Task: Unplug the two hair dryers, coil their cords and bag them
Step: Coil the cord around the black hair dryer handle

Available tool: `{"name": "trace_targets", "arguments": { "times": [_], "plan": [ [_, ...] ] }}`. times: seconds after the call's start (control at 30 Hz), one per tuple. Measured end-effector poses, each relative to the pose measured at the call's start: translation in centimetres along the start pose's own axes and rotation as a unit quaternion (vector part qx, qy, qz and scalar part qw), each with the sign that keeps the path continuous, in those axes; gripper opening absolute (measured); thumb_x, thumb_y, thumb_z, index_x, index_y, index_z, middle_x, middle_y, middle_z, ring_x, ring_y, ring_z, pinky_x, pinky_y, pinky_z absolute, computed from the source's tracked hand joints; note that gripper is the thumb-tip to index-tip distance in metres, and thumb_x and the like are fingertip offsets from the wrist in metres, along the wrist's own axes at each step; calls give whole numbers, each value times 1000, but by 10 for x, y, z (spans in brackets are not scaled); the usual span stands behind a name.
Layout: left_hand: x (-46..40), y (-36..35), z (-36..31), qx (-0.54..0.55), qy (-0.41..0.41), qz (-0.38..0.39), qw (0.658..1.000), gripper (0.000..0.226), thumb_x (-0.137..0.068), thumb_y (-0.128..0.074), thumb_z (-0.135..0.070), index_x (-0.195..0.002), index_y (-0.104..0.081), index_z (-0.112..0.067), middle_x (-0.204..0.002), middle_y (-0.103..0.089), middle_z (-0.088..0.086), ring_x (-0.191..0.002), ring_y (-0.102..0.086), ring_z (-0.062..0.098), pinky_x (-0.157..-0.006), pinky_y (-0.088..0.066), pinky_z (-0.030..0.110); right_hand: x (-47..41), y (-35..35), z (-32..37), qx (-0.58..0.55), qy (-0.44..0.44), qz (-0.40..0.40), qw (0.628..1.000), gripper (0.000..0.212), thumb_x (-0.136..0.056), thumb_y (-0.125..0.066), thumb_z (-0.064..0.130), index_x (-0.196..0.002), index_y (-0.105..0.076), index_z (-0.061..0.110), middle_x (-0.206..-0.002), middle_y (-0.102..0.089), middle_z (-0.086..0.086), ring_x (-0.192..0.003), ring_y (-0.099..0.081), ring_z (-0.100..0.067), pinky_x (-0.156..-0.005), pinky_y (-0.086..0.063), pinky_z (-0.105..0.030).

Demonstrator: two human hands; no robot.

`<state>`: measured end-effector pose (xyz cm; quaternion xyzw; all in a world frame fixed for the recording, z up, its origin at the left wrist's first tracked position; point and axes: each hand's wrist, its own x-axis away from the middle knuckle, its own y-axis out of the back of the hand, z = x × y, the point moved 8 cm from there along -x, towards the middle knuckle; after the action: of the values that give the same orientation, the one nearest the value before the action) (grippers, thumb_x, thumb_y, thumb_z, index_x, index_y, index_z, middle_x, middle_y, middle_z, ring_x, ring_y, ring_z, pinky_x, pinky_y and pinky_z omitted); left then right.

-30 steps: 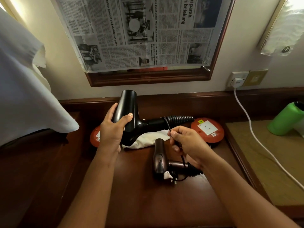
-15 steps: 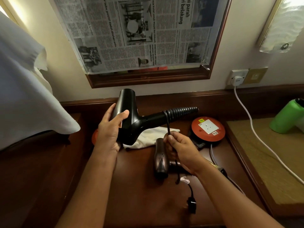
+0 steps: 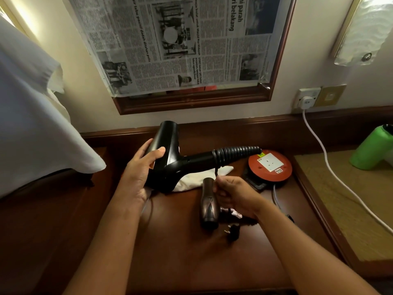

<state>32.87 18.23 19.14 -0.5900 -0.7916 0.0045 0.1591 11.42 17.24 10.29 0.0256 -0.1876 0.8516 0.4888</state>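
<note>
Dark wood tabletop [image 3: 170, 258] under a newspaper-covered mirror [image 3: 187, 45]: I hold the large black hair dryer [image 3: 170, 158] above it, my left hand [image 3: 141, 173] wrapped around its barrel, thumb across the front, handle pointing right. My right hand [image 3: 234, 196] pinches the dryer's black cord [image 3: 216, 173], which loops once around the handle beside the ribbed collar. Just left of that hand, the small bronze hair dryer [image 3: 208, 203] lies on the tabletop, a black plug [image 3: 232, 231] close by. A white cloth bag [image 3: 200, 177] lies beneath the black dryer. A red socket reel [image 3: 270, 165] sits to the right, a white cable [image 3: 331, 167] running to the wall outlet [image 3: 307, 99].
</note>
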Motion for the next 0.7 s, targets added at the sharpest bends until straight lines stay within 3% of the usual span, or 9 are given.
{"name": "trace_targets", "arguments": {
  "times": [0.13,0.27,0.4,0.47,0.53,0.6,0.7],
  "plan": [
    [-3,2,6,18,22,61,998,69,-65,-77,-23,-130,-57,-31,-124,-63,14,-106,-64,32,-93,-50,49,1,8,9,-48,-30,53,997,20,-92,-51,17,-78,-60,7,-64,-46,-2,-61,-35,-14,-57,-30,-27],
    [-2,-2,7,5,36,115,993,64,-67,-73,-28,-129,-58,-33,-126,-63,13,-104,-64,30,-91,-50,46,0,15,23,-14,-83,43,996,15,-88,-51,4,-78,-61,5,-62,-55,-1,-58,-50,-10,-58,-41,-22],
    [0,-5,4,-26,47,171,984,76,-57,-82,-33,-129,-57,-33,-127,-63,11,-111,-63,31,-93,-49,45,-4,20,45,183,-68,63,979,28,-92,-43,-10,-75,-58,6,-55,-54,6,-48,-47,-9,-45,-39,-16],
    [0,-8,2,-44,50,196,978,84,-55,-86,-35,-133,-54,-32,-131,-60,12,-115,-60,33,-97,-46,47,-8,11,62,308,-28,102,945,21,-90,-54,-5,-79,-67,9,-60,-60,2,-48,-52,-10,-46,-42,-18],
    [0,-10,0,-52,50,206,976,89,-52,-88,-36,-134,-53,-31,-131,-60,11,-115,-60,33,-98,-45,47,-11,11,71,403,-27,90,911,19,-88,-63,7,-73,-70,17,-60,-65,7,-53,-59,-5,-50,-45,-17],
    [0,-10,0,-59,52,207,975,90,-51,-88,-34,-134,-53,-30,-131,-60,11,-114,-61,33,-98,-46,46,-13,12,80,459,-18,71,886,24,-88,-65,20,-64,-70,18,-58,-64,9,-53,-58,0,-54,-45,-16],
    [0,-11,1,-57,55,203,976,91,-50,-88,-34,-133,-53,-30,-130,-60,11,-112,-62,32,-93,-50,44,-12,14,93,489,-5,75,869,27,-90,-63,30,-69,-73,16,-62,-64,4,-56,-56,-5,-58,-46,-22]
  ]
}}
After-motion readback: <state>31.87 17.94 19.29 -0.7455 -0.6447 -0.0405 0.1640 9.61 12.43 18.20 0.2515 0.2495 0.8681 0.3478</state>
